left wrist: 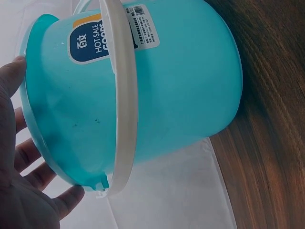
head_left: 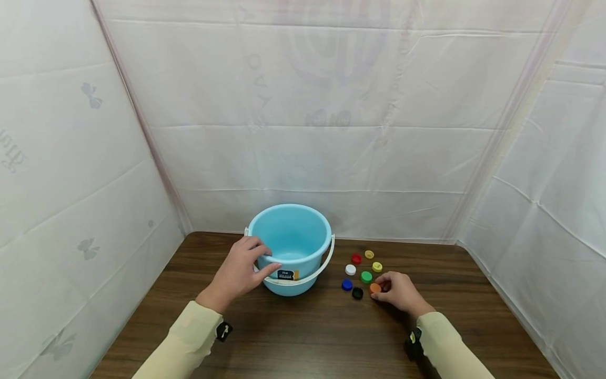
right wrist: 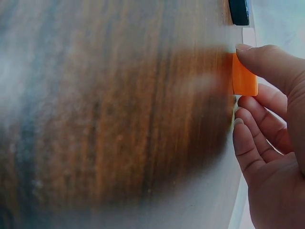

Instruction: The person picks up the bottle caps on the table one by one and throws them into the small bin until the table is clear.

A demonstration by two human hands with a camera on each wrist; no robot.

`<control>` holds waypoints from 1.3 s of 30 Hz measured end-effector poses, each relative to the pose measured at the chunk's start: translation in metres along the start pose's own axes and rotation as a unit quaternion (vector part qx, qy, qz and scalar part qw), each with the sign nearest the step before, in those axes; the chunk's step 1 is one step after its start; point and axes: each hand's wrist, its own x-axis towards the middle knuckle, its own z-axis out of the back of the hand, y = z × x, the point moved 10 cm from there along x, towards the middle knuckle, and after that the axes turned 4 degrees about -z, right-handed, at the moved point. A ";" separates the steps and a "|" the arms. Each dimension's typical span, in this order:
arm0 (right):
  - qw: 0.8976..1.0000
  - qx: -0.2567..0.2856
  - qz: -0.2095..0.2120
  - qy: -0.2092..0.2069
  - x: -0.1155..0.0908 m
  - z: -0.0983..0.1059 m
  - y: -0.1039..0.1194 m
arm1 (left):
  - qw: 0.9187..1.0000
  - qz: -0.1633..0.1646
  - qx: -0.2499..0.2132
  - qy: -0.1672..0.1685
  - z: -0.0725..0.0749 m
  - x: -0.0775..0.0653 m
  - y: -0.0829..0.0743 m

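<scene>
A light blue bucket [head_left: 293, 231] with a white handle [left wrist: 125, 95] stands upright on the table. My left hand [head_left: 240, 268] grips its near left rim, thumb outside and fingers over the edge. To the right, my right hand [head_left: 401, 291] has thumb and fingers at opposite sides of an orange bottle cap [right wrist: 245, 74], pinching it at the tabletop. Other caps lie loosely grouped beside it: black [head_left: 357, 293], blue [head_left: 347, 285], green [head_left: 366, 277], white [head_left: 350, 270], red [head_left: 356, 258] and two yellow ones, the nearer yellow cap [head_left: 376, 267] just beyond the green.
The dark wooden table [head_left: 303, 337] reaches back to a pale hanging sheet [head_left: 303, 158], with further sheets on the left and right. The bucket stands near the back edge, and its handle hangs down across the front.
</scene>
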 end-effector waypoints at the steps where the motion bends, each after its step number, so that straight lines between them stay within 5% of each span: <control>1: 1.000 0.000 0.000 0.000 0.000 0.000 0.000 | 1.000 0.000 0.000 0.000 0.000 0.000 0.000; 39: 0.999 0.049 0.002 -0.021 0.000 0.013 0.003 | 1.000 -0.005 -0.005 -0.009 0.001 0.001 0.001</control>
